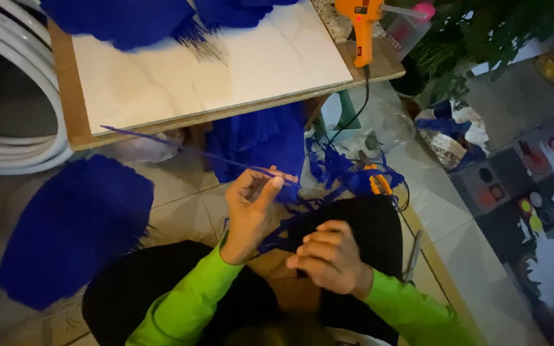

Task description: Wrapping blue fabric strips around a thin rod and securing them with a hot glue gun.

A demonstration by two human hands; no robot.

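While I sit over the tiled floor, a low wooden board topped with a white marble-look slab (213, 70) stands ahead of my knees, with an orange glue gun (361, 25) at its right edge and its black cord (354, 115) trailing down. Blue crepe-paper fans lie around: one large piece (72, 230) on the floor at left, another (123, 19) on the slab. Orange-handled scissors (378, 182) rest among blue scraps beyond my lap. My left hand (251, 214) pinches a long thin blue-wrapped stick (181, 150) between thumb and fingers, the stick running up and left toward the board. My right hand (329, 256) is curled closed on loose blue paper strips (290, 227) (exact grip unclear), just beside the left.
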